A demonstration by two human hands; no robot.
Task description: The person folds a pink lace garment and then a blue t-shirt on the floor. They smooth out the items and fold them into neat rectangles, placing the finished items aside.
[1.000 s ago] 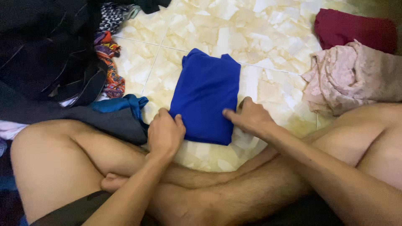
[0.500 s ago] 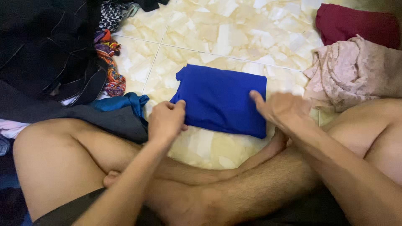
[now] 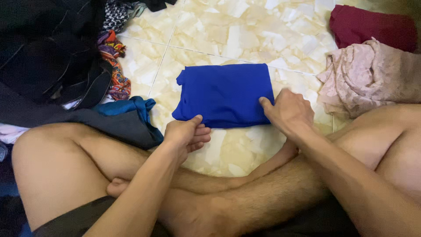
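Blue cloth, a folded garment (image 3: 224,94) of plain royal blue, is lying flat on the cream marble-patterned tiled floor (image 3: 245,30), just ahead of the person's crossed bare legs. It is showing as a neat rectangle with its long side running left to right; the upper left corner is sitting slightly rumpled, while the right edge is looking straight and crisp.

The left hand (image 3: 186,134) is resting at the garment's near left corner, fingers curling loosely inward toward the palm and the thumb lying on the blue edge; whether it is pinching the cloth or only touching it cannot be told. The right hand (image 3: 287,110) is pressing on the near right corner, fingers held close together and flat, the index finger lying on the fabric, holding nothing. Both forearms are reaching forward over the legs.

Left of the garment, a teal cloth (image 3: 127,107) is lying beside a heap of dark clothing (image 3: 48,61), with a multicoloured patterned cloth (image 3: 115,66) at its edge. To the right, a pink lace garment (image 3: 372,74) is bunching near the knee, and a maroon folded cloth (image 3: 372,26) is lying just beyond it.
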